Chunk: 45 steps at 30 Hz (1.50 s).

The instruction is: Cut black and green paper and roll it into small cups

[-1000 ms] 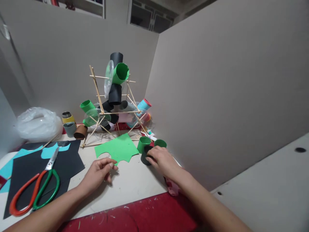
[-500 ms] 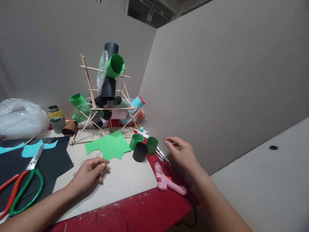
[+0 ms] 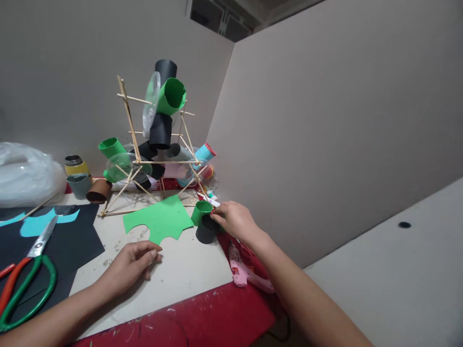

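My right hand [image 3: 233,219] reaches to the small paper cups on the table's right side, its fingers curled over a green cup that it hides, beside the black cup [image 3: 205,231] and another green cup [image 3: 200,211]. My left hand [image 3: 132,262] rests on the white tabletop [image 3: 181,270] with fingers loosely curled, holding nothing, just below the cut green paper sheet [image 3: 159,219]. Behind stands a stick frame [image 3: 144,159] carrying green and black paper tubes and clear plastic lids.
A pink glue gun [image 3: 246,274] lies under my right forearm on the red edge. Scissors [image 3: 25,284] with red and green handles lie on black paper [image 3: 72,236] at the left. A plastic bag [image 3: 25,173] and small cups [image 3: 81,183] stand at the back left. Grey walls close in behind and right.
My right hand left the black cup, lifted away to the right, then came back down onto the green cup by it. The left hand stayed put. The view shifted right.
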Tool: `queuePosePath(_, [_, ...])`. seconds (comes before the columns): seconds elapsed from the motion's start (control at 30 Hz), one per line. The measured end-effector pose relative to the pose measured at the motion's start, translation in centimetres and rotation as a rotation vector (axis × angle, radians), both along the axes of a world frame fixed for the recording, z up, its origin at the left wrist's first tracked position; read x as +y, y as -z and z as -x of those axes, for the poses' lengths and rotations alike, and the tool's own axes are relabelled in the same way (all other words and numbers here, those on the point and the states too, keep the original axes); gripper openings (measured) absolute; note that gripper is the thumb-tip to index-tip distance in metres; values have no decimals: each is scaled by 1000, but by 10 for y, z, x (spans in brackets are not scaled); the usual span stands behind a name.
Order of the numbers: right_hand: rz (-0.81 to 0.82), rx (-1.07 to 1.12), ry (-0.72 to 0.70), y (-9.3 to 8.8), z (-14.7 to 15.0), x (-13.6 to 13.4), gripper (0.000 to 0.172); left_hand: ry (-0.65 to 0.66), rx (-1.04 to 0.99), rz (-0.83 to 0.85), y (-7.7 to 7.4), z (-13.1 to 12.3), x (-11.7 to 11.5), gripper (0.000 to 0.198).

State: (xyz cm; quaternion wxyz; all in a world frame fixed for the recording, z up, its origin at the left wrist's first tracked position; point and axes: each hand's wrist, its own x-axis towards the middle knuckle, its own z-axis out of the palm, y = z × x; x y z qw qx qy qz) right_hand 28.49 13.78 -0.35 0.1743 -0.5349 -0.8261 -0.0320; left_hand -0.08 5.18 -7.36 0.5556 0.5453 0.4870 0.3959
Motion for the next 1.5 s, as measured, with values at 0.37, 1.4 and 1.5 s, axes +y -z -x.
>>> queuePosePath(0.37, [35, -143, 323, -14, -26, 9, 28, 38, 52, 3, 8, 4, 2, 35])
queuePosePath(1.4, [53, 543, 407, -26, -37, 27, 30, 118, 111, -6, 10, 5, 5, 42])
queuePosePath(1.5, [112, 740, 274, -31, -33, 2, 35, 60, 84, -78, 0, 3, 0, 37])
